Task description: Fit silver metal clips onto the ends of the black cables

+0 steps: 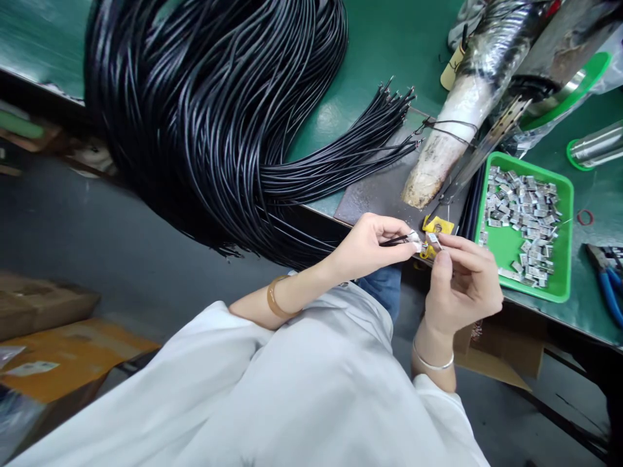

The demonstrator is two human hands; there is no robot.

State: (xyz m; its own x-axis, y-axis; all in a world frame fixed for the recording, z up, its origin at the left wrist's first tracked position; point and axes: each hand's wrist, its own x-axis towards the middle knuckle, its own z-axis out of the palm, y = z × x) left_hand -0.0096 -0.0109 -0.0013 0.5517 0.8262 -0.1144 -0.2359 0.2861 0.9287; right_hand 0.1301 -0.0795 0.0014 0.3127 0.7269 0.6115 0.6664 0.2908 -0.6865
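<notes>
My left hand (pixel 372 243) is closed in a pinch on the end of a black cable (pixel 395 240), with white coverings on its fingertips. Facing it, my right hand (pixel 462 279) grips a small silver metal connector (pixel 433 242) between thumb and fingers. Cable end and connector are close together; whether they touch I cannot tell. Just behind the fingertips lies a yellow piece (pixel 440 225) at the table edge. A large bundle of black cables (pixel 209 117) drapes over the table to the left, many stripped ends pointing right.
A green tray (pixel 564 259) holds many small metal connectors. Behind my hands lean a wrapped white tube (pixel 448 143) and a thin metal tool (pixel 506 123). Blue-handled pliers (pixel 608 279) and a red rubber band (pixel 585 217) lie right. Cardboard boxes (pixel 82 357) stand lower left.
</notes>
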